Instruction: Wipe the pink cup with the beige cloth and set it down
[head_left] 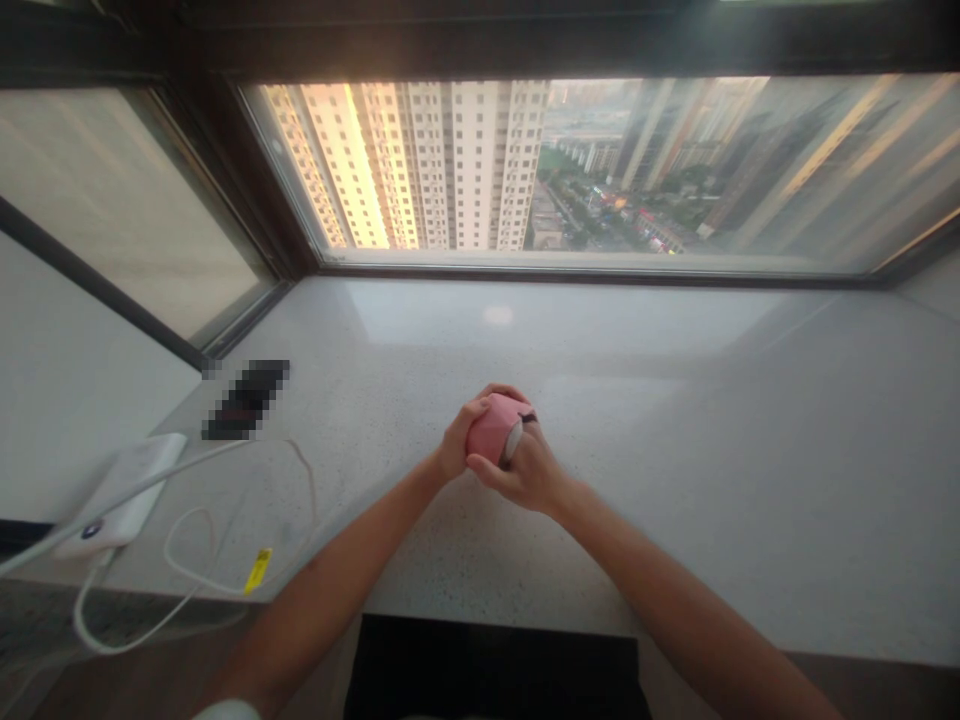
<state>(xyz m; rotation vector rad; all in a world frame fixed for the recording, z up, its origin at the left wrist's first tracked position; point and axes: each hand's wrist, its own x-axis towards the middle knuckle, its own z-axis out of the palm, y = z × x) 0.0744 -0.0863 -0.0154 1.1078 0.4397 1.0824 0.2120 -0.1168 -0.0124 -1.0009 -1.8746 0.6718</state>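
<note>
A small pink rounded object sits between both hands over the pale stone sill, near the centre of the view. It has a white patch and a dark marking on its right side; I cannot make out what kind of thing it is. My left hand is closed around its left and far sides, thumb near the top. From the right, my right hand grips it, with the thumb along the near lower edge. Much of the object's right and underside is hidden by the fingers.
On the left of the sill lie a white box-like device, a white cable with a yellow tag, and a dark blurred-out object. A window frame bounds the far edge. Something black is below the front edge.
</note>
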